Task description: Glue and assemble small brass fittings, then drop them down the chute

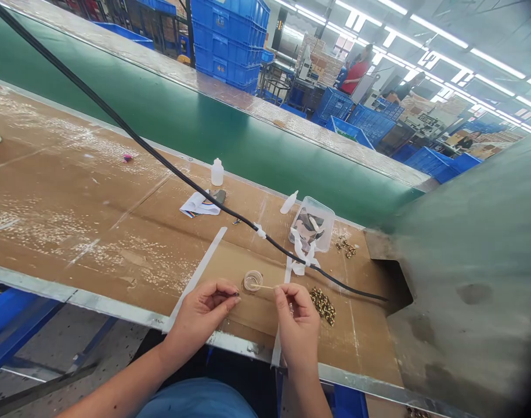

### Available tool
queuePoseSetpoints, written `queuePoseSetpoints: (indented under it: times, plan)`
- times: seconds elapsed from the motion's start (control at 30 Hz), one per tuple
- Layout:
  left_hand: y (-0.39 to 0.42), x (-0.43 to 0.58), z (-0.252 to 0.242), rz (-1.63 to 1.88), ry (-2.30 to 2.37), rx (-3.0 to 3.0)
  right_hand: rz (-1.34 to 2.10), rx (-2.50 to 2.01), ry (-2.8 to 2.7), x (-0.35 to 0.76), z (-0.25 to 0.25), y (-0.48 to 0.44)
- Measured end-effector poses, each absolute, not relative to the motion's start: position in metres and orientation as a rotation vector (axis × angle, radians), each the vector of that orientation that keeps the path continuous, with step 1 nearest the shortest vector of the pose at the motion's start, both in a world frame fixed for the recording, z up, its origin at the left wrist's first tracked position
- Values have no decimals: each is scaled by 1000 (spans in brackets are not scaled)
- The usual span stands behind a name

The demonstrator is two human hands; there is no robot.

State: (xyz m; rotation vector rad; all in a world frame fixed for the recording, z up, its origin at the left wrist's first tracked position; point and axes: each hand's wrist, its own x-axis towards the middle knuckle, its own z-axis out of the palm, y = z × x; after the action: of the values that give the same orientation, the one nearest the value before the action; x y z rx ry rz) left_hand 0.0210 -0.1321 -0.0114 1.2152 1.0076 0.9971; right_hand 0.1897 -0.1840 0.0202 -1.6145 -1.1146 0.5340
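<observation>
My right hand (297, 316) pinches a thin wooden stick (265, 286), whose far end reaches into a small clear round dish (253, 280) on the cardboard. To the left of that dish, my left hand (206, 307) is closed in a pinch. A tiny dark piece shows between its thumb and forefinger, too small to name. Just right of my right hand lies a pile of small gold-and-black pieces (323, 306). A smaller group of similar pieces (346, 247) lies farther back.
A black cable (130, 130) crosses above the bench. Behind the dish stand a clear plastic tub (328, 235) of grey scraps, a white dropper bottle (289, 202) and a white bottle (217, 173). A metal housing (469, 278) borders the right side. Beyond runs a green belt (182, 125).
</observation>
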Motion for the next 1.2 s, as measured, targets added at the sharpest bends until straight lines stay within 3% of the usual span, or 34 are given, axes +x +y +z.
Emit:
queuePoseSetpoints:
  times: [0.17,0.8,1.2]
  plan:
    - [-133,21,-10,1003,997,1189,733,-1565,-1044,180,16,-189]
    - [-134,19,-11,952,978,1248,600,-1594,-1214,178,27,-184]
    - [-132,18,-16,930,1002,1324,337,-1647,-1326,192,31,-172]
